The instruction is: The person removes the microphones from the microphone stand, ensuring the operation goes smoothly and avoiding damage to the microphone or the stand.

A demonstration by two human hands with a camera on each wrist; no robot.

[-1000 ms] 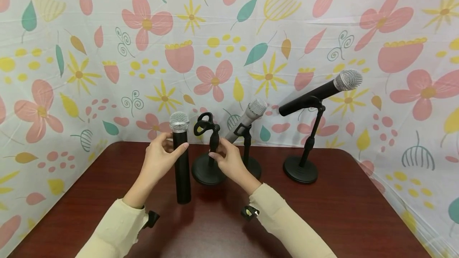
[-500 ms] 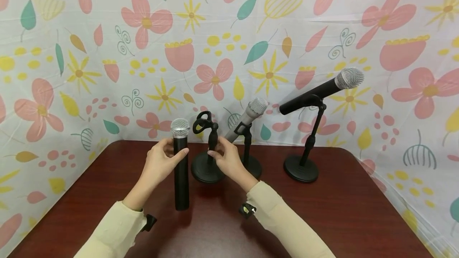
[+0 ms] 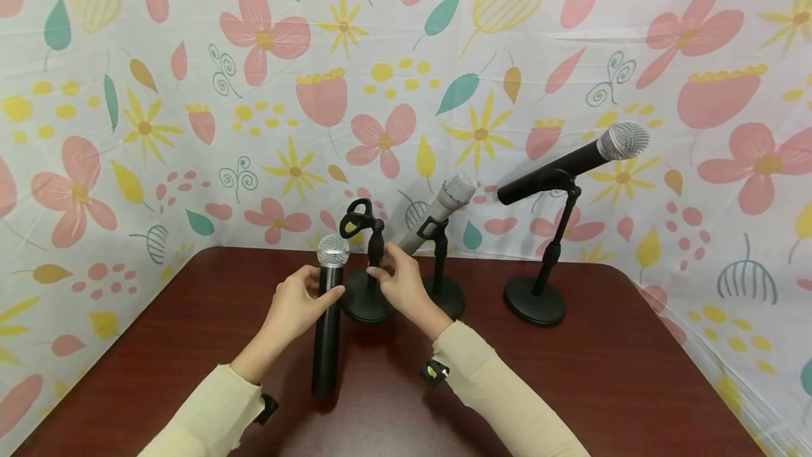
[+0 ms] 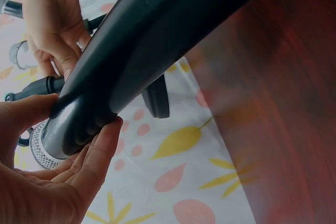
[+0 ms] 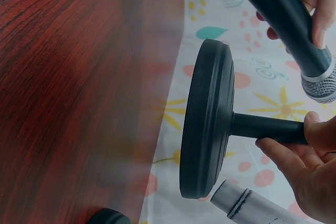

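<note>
The black microphone [image 3: 328,337] is in your left hand [image 3: 297,305], in front of you and left of the middle, its mesh head up and leaning slightly right, its lower end toward you; whether that end touches the surface [image 3: 571,386] you cannot tell from here. Your left thumb and fingers grip its body just below the head. Just beside it, on the right and a little farther off, is the near stand [image 3: 366,307], held upright with its open ring clip [image 3: 359,220] on top. Your right hand [image 3: 402,286] pinches this stand's stem between thumb and fingers, and in both wrist views a strip of cloth shows between its base and the edge of the surface, so the base is raised. Right behind your right hand, a grey microphone [image 3: 439,211] slants up to the right in the clip of the middle stand [image 3: 447,296]. Well apart, farther right, another black microphone [image 3: 558,173] lies tilted in the clip of the far-right stand [image 3: 535,300], head up and to the right. Your cream sleeves [image 3: 212,411] reach in over the glossy red-brown surface, and behind everything hangs a white backdrop [image 3: 393,34] printed with pink, yellow and teal flowers and leaves.
</note>
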